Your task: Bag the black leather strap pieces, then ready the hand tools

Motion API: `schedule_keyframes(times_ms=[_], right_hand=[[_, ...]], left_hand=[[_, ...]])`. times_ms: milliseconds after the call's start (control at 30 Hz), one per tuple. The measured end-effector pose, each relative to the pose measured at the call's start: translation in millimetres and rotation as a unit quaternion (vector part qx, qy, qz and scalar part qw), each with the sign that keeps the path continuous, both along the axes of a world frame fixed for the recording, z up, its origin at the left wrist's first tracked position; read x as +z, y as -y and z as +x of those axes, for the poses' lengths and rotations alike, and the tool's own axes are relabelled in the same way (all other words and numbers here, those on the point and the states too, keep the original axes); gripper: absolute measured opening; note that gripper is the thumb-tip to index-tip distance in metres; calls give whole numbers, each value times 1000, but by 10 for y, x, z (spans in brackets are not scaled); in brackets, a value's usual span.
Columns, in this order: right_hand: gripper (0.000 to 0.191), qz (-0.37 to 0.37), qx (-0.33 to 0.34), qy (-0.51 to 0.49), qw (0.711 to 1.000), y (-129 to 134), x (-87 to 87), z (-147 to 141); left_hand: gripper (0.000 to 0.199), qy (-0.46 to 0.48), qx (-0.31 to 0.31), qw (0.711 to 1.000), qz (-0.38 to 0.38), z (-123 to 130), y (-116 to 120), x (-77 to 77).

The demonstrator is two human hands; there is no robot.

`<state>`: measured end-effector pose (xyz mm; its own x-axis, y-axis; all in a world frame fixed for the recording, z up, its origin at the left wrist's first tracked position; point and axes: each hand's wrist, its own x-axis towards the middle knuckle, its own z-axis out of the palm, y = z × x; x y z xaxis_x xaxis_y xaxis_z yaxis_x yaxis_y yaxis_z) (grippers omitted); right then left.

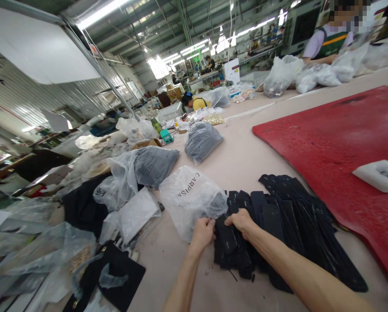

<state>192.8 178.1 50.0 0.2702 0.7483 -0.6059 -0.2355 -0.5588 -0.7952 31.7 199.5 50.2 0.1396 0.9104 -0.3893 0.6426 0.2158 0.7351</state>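
Over the pale tabletop [242,151], right fingers [235,218] pinched a black strip [226,237]; left fingers [210,224] curled alongside, hold unclear; steadying both edges seemed wise.

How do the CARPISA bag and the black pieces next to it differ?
The bag is whitish and partly see-through; the black pieces are dark and opaque. The bag is a single crumpled item, while the pieces are many, flat and overlapping. Both lie on the table.

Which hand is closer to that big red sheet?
Right. The right hand, at the black pieces, lies between the red sheet and the left hand, which is farther off, beside the printed bag.
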Motion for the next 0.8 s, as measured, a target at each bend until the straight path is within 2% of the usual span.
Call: schedule_keyframes(times_ms=[67, 100, 167, 233, 267, 300, 333, 367, 400, 433, 533, 600, 700, 800], right_hand=[[17, 3, -11, -32, 999, 107, 64, 50], [15, 3, -15, -45, 999, 161, 94, 83], [14, 0, -21, -70, 997, 261, 147, 156], [15, -8, -27, -97, 995, 350, 191, 226], [16, -14, -30, -110, 993, 392, 212, 258], [16, -20, -33, -121, 992, 433, 233, 287], [17, -26, -35, -132, 990, 476, 256, 315], [18, -32, -37, -141, 989, 522, 280, 342], [19, -37, -40, -149, 987, 572, 305, 370], [20, -41, -45, -157, 986, 629, 330, 400], [26, -51, -58, -180, 981, 835, 394, 514], [30, -58, -62, -193, 978, 996, 428, 614], [33, -62, -52, -217, 973, 1233, 470, 787], [35, -63, -38, -261, 963, 1415, 488, 941]], left_hand=[[29, -69, -18, 990, 123, 35, 133, 176], [27, -114, -33, 970, 211, 51, 207, 253], [23, -183, -78, 894, 402, 69, 333, 376], [13, -205, -112, 805, 546, 67, 388, 461], [13, -214, -114, 768, 593, 59, 379, 495], [23, -233, -105, 738, 624, 47, 344, 528], [34, -264, -84, 720, 637, 33, 285, 560], [43, -299, -61, 714, 630, 17, 208, 592], [46, -328, -48, 722, 607, -1, 117, 623], [43, -345, -49, 743, 571, -20, 18, 650], [24, -341, -77, 835, 425, -79, -272, 702], [23, -320, -38, 876, 360, -110, -439, 720], [24, -297, 55, 892, 336, -133, -663, 762], [27, -289, 98, 892, 333, -136, -873, 848]])
